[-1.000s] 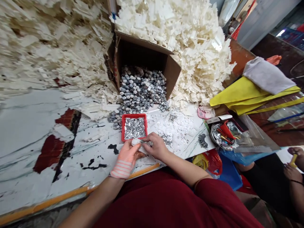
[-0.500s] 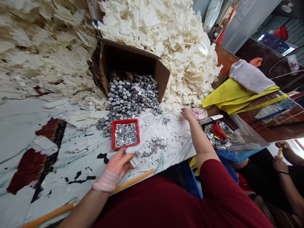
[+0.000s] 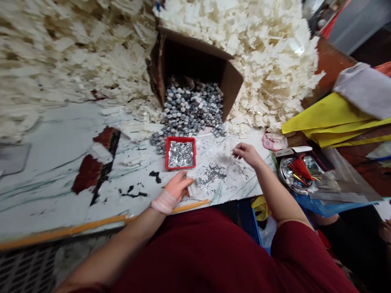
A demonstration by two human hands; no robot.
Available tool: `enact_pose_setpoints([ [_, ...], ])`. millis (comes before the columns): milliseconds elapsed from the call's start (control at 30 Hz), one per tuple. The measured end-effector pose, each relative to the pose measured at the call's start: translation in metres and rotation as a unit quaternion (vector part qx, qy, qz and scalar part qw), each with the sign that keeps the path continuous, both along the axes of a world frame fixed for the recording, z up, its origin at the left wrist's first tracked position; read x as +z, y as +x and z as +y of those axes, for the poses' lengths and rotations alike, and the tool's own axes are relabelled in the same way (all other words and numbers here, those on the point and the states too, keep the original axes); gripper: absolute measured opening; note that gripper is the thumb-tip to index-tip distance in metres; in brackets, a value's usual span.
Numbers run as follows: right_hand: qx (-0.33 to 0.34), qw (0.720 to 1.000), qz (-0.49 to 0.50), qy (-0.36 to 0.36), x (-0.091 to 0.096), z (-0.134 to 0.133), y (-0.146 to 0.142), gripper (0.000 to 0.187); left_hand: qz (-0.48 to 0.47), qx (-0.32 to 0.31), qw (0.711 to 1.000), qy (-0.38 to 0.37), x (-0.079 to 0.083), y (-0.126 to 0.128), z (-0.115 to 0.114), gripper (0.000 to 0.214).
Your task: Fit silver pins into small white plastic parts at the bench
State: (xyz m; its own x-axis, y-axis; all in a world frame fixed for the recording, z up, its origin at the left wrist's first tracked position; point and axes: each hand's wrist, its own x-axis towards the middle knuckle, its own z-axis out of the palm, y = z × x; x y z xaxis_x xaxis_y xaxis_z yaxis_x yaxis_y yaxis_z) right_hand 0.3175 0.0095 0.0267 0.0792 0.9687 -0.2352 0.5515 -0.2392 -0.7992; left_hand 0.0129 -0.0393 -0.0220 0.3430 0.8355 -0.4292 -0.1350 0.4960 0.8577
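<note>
My left hand, in a pink-and-white striped glove, is closed around a white plastic piece near the table's front edge. Just beyond it sits a red tray full of short metal pins. To the right, my bare right hand hovers over the table with thumb and forefinger pinched on a small pale piece; its exact kind is too small to make out. Loose metal pins lie scattered between the hands.
A tipped cardboard box spills small grey-and-white blocks onto the marbled table. Cream plastic pieces are heaped behind. A round bowl of odds and ends, yellow sheets and a seated person are at right.
My right hand has drawn back from the far right of the table beside the pink item, now pinching a small piece. My left hand keeps its white piece. The view has shifted left.
</note>
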Motion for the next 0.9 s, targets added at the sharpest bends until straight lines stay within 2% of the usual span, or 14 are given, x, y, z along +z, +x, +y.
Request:
enact_pose_setpoints([
  [33, 0.018, 0.994, 0.108, -0.022, -0.007, -0.015, -0.024, 0.026, -0.001, -0.005, 1.0, 0.003, -0.001, 0.001, 0.0, 0.031],
  [100, 0.042, 0.965, 0.247, -0.076, -0.02, -0.043, -0.069, 0.035, 0.014, -0.012, 1.0, 0.011, -0.003, 0.0, 0.0, 0.033],
  [167, 0.051, 0.941, 0.311, -0.124, -0.029, -0.061, -0.103, 0.039, 0.045, -0.013, 0.999, 0.021, -0.001, -0.004, 0.0, 0.035],
  [233, 0.051, 0.931, 0.328, -0.152, -0.034, -0.068, -0.122, 0.041, 0.068, -0.015, 0.997, 0.029, 0.003, -0.009, -0.001, 0.034],
  [467, 0.064, 0.93, 0.309, -0.191, -0.04, -0.068, -0.133, 0.043, 0.104, -0.009, 0.993, 0.059, 0.005, -0.019, -0.004, 0.024],
  [667, 0.034, 0.93, 0.325, -0.17, -0.038, -0.075, -0.137, 0.042, 0.093, -0.005, 0.993, 0.068, 0.0, -0.017, -0.004, 0.022],
  [800, 0.038, 0.927, 0.312, -0.204, -0.041, -0.076, -0.139, 0.044, 0.112, -0.013, 0.99, 0.088, -0.006, -0.02, -0.005, 0.021],
  [900, 0.03, 0.92, 0.317, -0.23, -0.045, -0.077, -0.143, 0.047, 0.07, -0.024, 0.993, 0.088, -0.008, -0.022, -0.008, 0.02],
])
